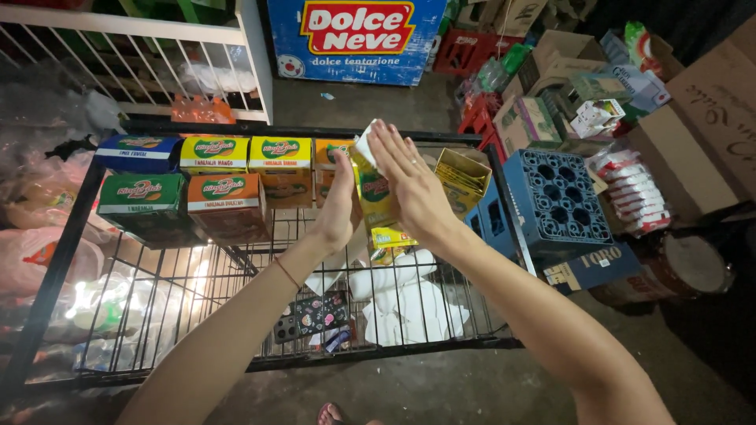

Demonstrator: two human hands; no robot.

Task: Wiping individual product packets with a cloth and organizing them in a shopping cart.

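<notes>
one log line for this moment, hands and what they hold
left hand: pressed on yellow carton | right hand: pressed on yellow carton | carton: upright, above wire shelf | stacked drink boxes: on shelf, left

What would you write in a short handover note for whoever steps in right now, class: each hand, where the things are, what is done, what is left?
Left hand and right hand: pressed on either side of one yellow carton, held upright above the wire rack.
Done: boxes of other colours sit in rows at the rack's back left.
Left: the held carton is not yet set down; another yellow carton lies below it.
</notes>
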